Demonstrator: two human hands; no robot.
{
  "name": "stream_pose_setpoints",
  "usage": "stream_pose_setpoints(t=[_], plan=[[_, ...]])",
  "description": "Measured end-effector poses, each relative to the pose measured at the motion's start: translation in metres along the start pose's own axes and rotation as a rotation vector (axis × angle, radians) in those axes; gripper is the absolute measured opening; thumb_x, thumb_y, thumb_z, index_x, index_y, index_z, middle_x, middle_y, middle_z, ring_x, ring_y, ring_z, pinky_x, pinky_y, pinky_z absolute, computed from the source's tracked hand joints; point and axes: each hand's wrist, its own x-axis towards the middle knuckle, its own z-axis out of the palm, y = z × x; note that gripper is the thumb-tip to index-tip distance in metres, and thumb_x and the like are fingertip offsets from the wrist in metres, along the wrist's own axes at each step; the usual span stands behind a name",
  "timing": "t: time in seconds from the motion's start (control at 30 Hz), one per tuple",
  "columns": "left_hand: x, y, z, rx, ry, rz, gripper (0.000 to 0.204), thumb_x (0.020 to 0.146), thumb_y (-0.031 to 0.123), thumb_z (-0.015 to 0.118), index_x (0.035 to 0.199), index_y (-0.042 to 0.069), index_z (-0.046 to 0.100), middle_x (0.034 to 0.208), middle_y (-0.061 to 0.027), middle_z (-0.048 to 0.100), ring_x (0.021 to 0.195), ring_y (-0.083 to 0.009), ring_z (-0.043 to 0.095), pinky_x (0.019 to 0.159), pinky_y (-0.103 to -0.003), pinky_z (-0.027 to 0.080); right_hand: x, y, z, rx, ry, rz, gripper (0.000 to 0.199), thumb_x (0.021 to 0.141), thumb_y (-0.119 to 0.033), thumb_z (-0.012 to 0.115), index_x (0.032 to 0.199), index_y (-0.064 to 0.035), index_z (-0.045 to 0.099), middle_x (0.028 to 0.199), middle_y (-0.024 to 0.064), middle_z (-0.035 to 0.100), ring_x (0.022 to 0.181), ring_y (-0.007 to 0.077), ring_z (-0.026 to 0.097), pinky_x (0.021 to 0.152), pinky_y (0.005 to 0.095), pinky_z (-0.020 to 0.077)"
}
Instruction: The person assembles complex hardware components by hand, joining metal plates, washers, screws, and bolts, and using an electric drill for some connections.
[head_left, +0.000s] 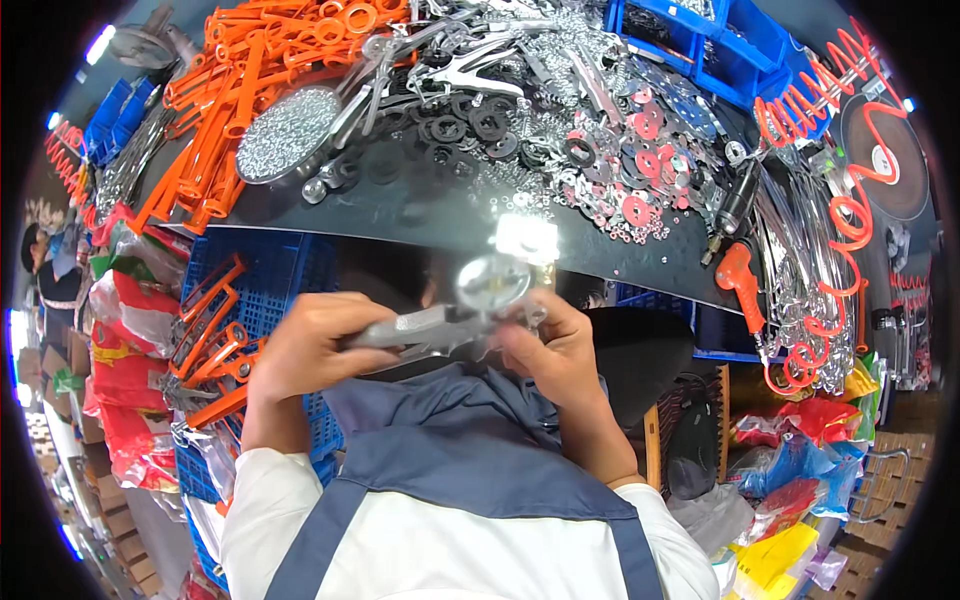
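Note:
My left hand (312, 348) grips the grey handle of a silver metal tool (440, 322) held close over my lap. At the tool's right end sits a shiny round disc (492, 282). My right hand (553, 345) pinches the tool just below that disc. Both hands are in front of the dark workbench edge (420, 215).
The workbench holds orange plastic handles (250, 70), a round perforated metal plate (288, 133), black rings (470, 120), red washers (645, 165) and silver metal parts. A blue crate (255, 280) with orange-handled pieces stands at my left. An orange coiled hose (840, 200) hangs at right.

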Motion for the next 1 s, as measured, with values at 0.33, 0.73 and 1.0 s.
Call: stream_pose_setpoints(t=[0.33,0.73,1.0], plan=[[0.033,-0.015,0.058,-0.649,-0.037,0.051,0.044,0.075,0.024,0.068,0.109,-0.001,0.055,0.103,-0.0117,0.053,0.096,-0.0233,0.051,0.082,-0.034,0.039,-0.005,0.010,0.005,0.163,-0.056,0.137,0.028,0.088,-0.005,0.059,0.113,-0.0007,0.046,0.092,0.0094,0.061,0.076,0.0111,0.060,0.060,0.0233,0.0463],[0.040,-0.024,0.061,-0.683,0.033,-0.206,0.043,0.076,0.018,0.069,0.112,-0.004,0.060,0.117,-0.0136,0.057,0.105,-0.0197,0.054,0.094,-0.031,0.038,0.072,0.005,-0.133,-1.492,0.580,-0.330,0.014,0.077,-0.009,0.068,0.090,-0.0018,0.067,0.080,0.0126,0.061,0.064,0.0239,0.059,0.061,0.0314,0.0473],[0.051,-0.011,0.049,-0.943,0.206,-0.295,0.052,0.077,0.015,0.070,0.124,-0.001,0.054,0.098,-0.0077,0.066,0.088,-0.0135,0.062,0.076,-0.025,0.049,0.055,-0.029,-0.093,-1.001,0.501,-0.344,0.015,0.075,0.001,0.067,0.090,0.0007,0.070,0.077,0.0066,0.059,0.061,0.0109,0.051,0.054,0.0245,0.0393]])
